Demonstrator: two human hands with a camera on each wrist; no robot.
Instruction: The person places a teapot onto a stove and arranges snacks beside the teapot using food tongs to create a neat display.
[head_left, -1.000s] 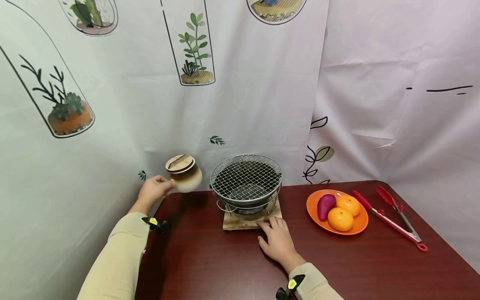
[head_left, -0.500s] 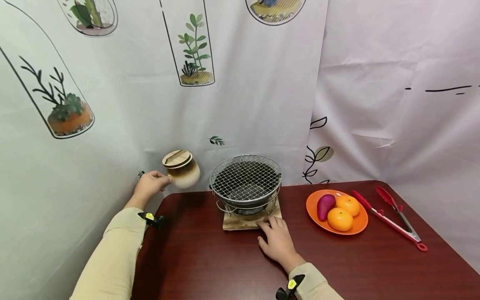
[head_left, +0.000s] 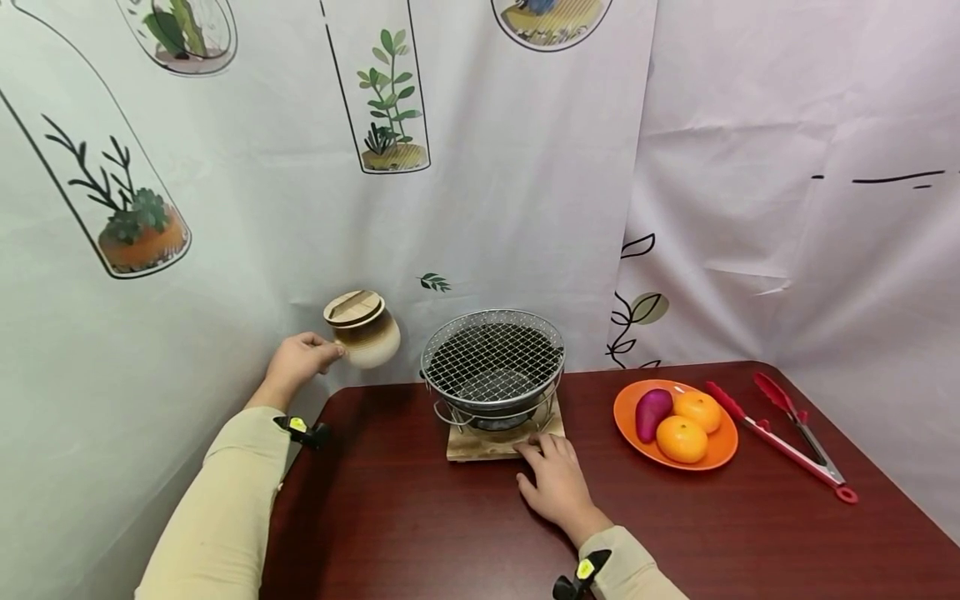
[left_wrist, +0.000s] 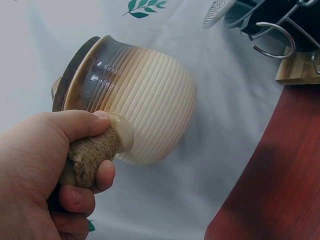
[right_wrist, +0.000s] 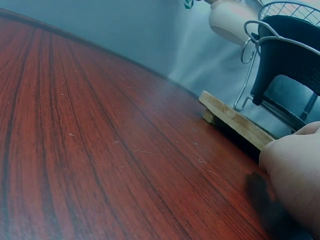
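Observation:
A ribbed ceramic pot (head_left: 369, 340), brown at the neck and cream below, hangs in the air left of the grill. Its wooden lid (head_left: 354, 307) sits on top. The left hand (head_left: 297, 364) grips the pot's side handle (left_wrist: 95, 150), which is wrapped in twine, as the left wrist view shows. A round tabletop grill (head_left: 491, 362) with a wire mesh stands on a wooden board (head_left: 480, 446). Relaxed fingers of the right hand (head_left: 557, 483) rest on the board's front edge; in the right wrist view that hand is only partly visible.
An orange plate (head_left: 637, 446) holds two orange citrus fruits (head_left: 682, 439) and a purple eggplant-like item (head_left: 653, 415). Red-tipped tongs (head_left: 795, 457) lie spread to its right. A printed white curtain (head_left: 517, 208) rises behind the dark red table (head_left: 420, 533).
The left hand has lifted the pot higher and moved it slightly to the left. The right hand, grill, plate and tongs stay where they were.

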